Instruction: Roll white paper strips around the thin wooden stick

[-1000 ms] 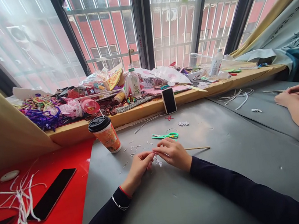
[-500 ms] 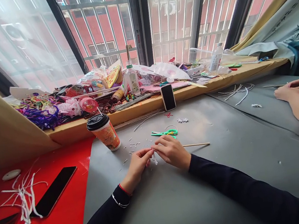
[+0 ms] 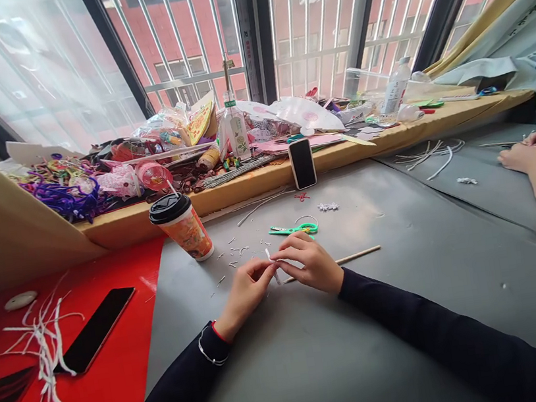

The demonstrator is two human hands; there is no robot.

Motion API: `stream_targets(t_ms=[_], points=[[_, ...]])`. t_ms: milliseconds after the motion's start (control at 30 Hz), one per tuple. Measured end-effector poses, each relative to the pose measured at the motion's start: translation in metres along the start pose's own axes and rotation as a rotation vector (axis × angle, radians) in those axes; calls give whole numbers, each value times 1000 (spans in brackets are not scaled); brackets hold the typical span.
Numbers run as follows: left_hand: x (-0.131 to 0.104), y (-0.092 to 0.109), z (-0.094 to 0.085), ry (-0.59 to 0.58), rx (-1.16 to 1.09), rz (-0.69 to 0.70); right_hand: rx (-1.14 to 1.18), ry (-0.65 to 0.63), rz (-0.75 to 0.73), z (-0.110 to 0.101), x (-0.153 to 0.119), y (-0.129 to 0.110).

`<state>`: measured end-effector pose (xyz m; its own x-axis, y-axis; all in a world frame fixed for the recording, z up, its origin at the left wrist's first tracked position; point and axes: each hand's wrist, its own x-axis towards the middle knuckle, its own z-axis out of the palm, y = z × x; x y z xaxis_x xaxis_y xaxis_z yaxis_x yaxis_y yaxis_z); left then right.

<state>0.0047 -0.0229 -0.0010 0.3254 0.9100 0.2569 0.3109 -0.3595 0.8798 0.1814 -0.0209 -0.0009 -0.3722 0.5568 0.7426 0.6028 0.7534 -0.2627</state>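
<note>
My left hand (image 3: 247, 292) and my right hand (image 3: 313, 266) meet over the grey mat (image 3: 358, 348). Both are closed, fingertips pinching a short white strip (image 3: 268, 254). One end of it sticks up above the fingers and another bit hangs below; the middle is hidden. Just beyond my right hand lie green-handled scissors (image 3: 287, 229). A thin wooden stick (image 3: 360, 254) runs partly behind that hand. Small white scraps (image 3: 240, 251) are scattered to the left of the scissors.
A lidded paper cup (image 3: 185, 229) stands left, by a cluttered sill (image 3: 218, 198). A phone (image 3: 303, 164) leans there. Another phone (image 3: 99, 331) and white strips (image 3: 45, 355) lie on the red surface (image 3: 110, 396). At right, another person's hands (image 3: 531, 157) work beside white cords (image 3: 428, 155).
The white strip has turned, so an end now points up above my fingertips. My hands stay together. The whole view has shifted slightly, and more of the wooden stick shows.
</note>
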Motion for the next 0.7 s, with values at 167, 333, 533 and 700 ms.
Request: stream_targets(t_ms=[167,333,533,700], points=[[-6,-1,0,122,220,136,-49,-2,-46,-4,-3,0],[-9,4,0,238,254,183,19,9,20,-5,-3,1],[0,8,-1,44,-303,-182,151,25,56,-7,0,1],[-1,12,0,-131,-407,-291,145,19,56,-6,0,0]])
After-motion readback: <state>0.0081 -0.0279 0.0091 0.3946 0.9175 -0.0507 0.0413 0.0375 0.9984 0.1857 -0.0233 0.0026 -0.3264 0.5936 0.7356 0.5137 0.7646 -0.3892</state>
